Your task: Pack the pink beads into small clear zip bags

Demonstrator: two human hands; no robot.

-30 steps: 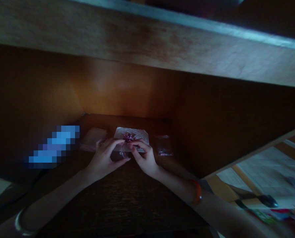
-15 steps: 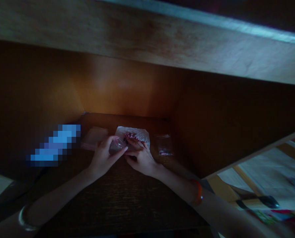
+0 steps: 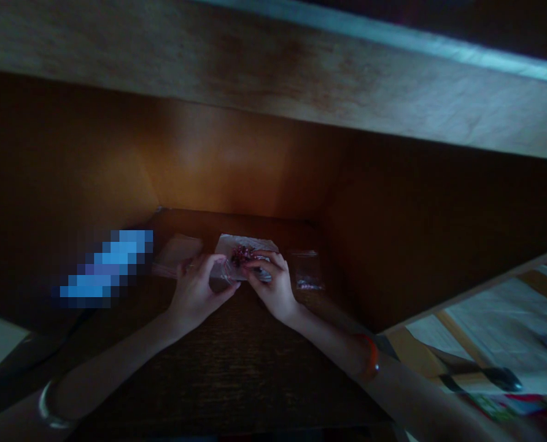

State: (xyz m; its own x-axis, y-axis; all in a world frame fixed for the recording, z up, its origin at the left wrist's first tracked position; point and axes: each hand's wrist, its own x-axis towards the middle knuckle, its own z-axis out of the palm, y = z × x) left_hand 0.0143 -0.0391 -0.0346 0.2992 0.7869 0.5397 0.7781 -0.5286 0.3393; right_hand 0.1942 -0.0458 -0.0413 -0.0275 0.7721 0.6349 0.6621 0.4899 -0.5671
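Observation:
A small clear plastic bag [image 3: 226,270] is held by its edges between the thumb and fingers of my left hand [image 3: 197,291], its mouth spread toward the pile. Small pink and dark beads [image 3: 242,255] lie heaped on a crinkled white sheet [image 3: 266,247]. My right hand [image 3: 275,288] has its thumb and fingertips closing on the beads at the right side of the heap. How many it pinches is too dark to make out.
To the right lies a clear zip bag [image 3: 309,270] with beads at its bottom. A stack of flat, pale bags [image 3: 181,248] sits left of the sheet. A blurred-out bright blue object [image 3: 107,267] stands farther left. Wooden panels [image 3: 236,159] enclose the surface at the back and sides.
My right hand has shifted slightly right and turned, its fingers now at the heap's right side. My left hand stays by the sheet with the bag, thumb and fingers a little wider apart.

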